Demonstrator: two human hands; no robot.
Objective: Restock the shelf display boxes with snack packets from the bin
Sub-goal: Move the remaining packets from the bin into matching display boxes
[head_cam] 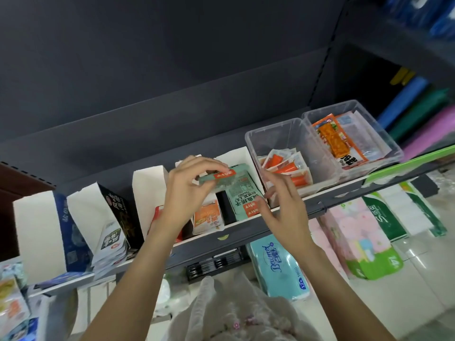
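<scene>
My left hand (189, 190) pinches a green snack packet (216, 177) with a red label, holding it over a white display box (240, 156) on the dark shelf. Inside that box lies a stack of the same green packets (242, 196). My right hand (283, 205) hovers just right of the stack with fingers spread, one fingertip touching the stack's front edge. A neighbouring box holds orange-and-white packets (206, 217). Two clear plastic bins stand to the right: one (275, 136) with small orange packets, the other (369, 124) with larger orange packets.
Further white display boxes (37, 225) stand at the left of the shelf, one with black packets (112, 238). Tissue packs (278, 264) and pink and green paper rolls (359, 232) lie on the floor below. Coloured rolls (403, 99) stand at the right.
</scene>
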